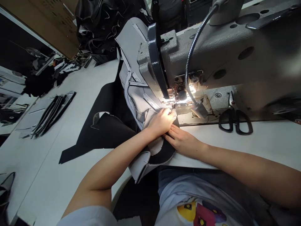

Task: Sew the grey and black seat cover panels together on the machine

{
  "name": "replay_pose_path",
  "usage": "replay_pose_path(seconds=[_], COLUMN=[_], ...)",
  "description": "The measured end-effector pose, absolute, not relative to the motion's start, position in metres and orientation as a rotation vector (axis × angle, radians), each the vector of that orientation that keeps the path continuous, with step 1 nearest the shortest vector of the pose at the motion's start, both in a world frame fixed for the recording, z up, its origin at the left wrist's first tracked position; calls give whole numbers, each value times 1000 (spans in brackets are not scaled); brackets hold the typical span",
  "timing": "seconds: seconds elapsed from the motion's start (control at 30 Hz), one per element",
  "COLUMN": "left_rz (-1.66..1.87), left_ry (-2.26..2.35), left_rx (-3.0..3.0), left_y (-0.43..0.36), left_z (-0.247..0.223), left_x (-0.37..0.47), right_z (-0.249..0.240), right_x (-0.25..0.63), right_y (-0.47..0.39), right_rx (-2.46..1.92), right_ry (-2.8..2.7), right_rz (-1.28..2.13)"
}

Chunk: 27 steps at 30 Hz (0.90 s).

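A grey and black sewn fabric piece (137,103) lies bunched under the head of a sewing machine (211,62), with pale strips stitched along its grey side. Close to the lit presser foot (172,105), my left hand (162,121) presses and grips the fabric, its fingers curled at the edge. Just below and to the right, my right hand (184,141) holds the fabric's near edge, fingers together and fingertips partly hidden under the left hand. The needle itself is too small to make out. A wide black part (101,125) of the fabric spreads left over the table.
Black-handled scissors (235,117) lie on the machine bed, right of the hands. A flexible-necked lamp (198,108) hangs by the needle area. Stacked cut pieces (50,113) rest on the white table (58,163) at left. Behind is a heap of black material (98,28).
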<state>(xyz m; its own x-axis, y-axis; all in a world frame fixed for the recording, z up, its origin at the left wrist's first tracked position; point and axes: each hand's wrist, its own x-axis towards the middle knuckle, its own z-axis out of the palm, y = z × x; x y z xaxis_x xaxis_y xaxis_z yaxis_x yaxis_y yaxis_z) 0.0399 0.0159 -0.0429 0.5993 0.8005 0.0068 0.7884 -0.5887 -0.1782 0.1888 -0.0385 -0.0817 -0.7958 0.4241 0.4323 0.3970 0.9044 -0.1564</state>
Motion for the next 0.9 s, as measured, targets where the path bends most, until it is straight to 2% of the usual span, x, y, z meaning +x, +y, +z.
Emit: replay_pose_path(seconds=[0.23,0.4,0.67,0.9], left_rz=[84,180,277,704], left_ry=[-1331,-1036,-1080,-1242], left_rx=[-2662,-2731,-2647,-2573], left_y=[24,38,1,-18], left_z=[-47,-43,-15,15], left_x=[36,33,25,-12], right_z=[-85,-79,-69,-86], right_x=[184,186,201,154], right_y=[-36,-28,-34,-50], right_rx=[-635,-654,-253,-288], right_ry=[-2548,-2564,-2655,-2744], right_rz=[218,312,721,378])
